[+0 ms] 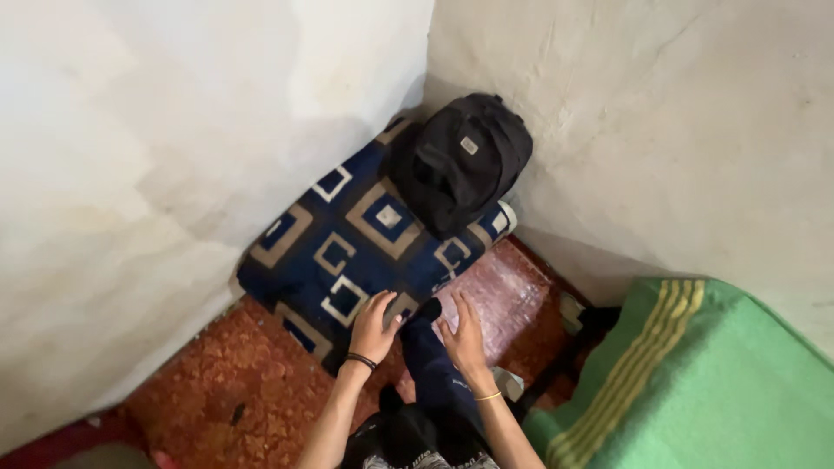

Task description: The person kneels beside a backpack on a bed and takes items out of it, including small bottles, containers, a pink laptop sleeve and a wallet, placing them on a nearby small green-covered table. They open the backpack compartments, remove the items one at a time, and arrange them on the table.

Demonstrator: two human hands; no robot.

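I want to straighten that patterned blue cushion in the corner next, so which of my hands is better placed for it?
Probably the left hand: it already rests on the near edge of the blue cushion. The right hand lies flat on the dark trouser leg, beside the cushion.

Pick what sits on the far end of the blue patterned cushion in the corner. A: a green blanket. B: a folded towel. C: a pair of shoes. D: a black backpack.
D: a black backpack rests on the cushion against the wall corner, beyond both hands.

light: dim, soft | shadows: deep in corner | focus: slightly soft
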